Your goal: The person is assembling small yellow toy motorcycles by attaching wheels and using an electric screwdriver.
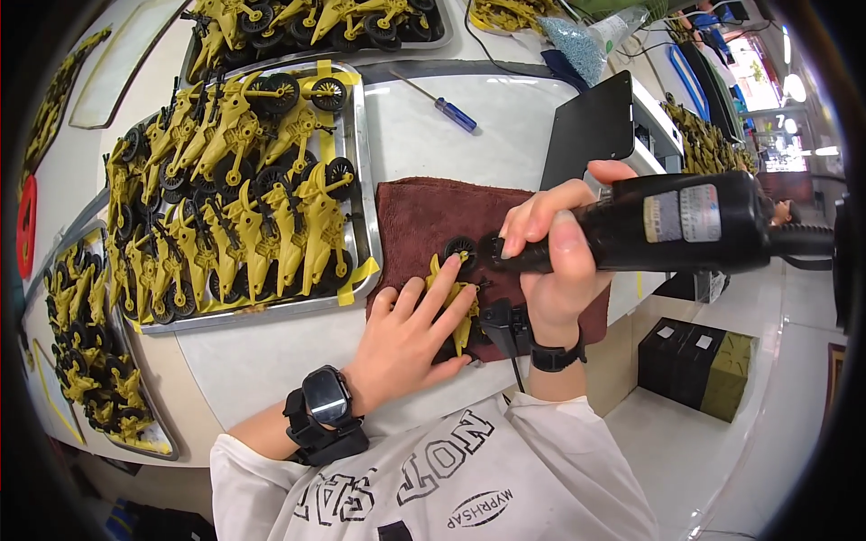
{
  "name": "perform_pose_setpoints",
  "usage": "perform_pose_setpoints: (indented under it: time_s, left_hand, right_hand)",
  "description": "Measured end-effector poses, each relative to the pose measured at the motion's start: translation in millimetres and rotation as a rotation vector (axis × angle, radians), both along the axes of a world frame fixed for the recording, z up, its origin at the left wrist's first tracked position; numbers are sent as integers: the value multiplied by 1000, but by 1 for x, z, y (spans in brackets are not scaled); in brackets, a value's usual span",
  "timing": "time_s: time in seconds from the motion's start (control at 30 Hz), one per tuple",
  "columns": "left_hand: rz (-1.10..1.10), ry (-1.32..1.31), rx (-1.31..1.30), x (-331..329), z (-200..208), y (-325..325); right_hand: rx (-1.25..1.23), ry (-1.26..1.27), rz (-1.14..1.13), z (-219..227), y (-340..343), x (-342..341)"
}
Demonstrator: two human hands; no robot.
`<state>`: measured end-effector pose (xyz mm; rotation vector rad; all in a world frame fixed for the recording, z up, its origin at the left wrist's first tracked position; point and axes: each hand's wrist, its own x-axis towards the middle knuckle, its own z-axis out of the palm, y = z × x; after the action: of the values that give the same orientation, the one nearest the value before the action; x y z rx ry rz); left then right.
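A yellow toy motorcycle (465,332) with a black wheel (461,252) lies on a dark red cloth (419,212). My left hand (410,329) holds it down, its fingers spread over the yellow body and its thumb at the near end. My right hand (559,257) is wrapped round a thick black power screwdriver (631,221), held almost level. The tool's front end points left, close beside the wheel; whether it touches cannot be made out. Part of the toy is hidden under my left fingers.
At left stands a metal tray (368,180) with rows of similar yellow toy motorcycles; more trays lie behind it and at far left. A blue-handled screwdriver (456,115) lies beyond the cloth. A black panel (591,126) stands at the back right, a dark box (690,365) lower right.
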<state>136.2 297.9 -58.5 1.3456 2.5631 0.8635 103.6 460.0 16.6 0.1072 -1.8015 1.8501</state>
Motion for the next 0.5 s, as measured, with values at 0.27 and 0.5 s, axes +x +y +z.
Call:
perform_pose_setpoints:
  time_s: [0.27,0.5]
  left_hand:
    - [-2,-24,-12,-2,0,2]
    - [0,-19,-22,-1,-2,2]
  right_hand:
    - [-4,-45,-14,-2,3,-5]
    - [16,-19,15,-5,5,-4]
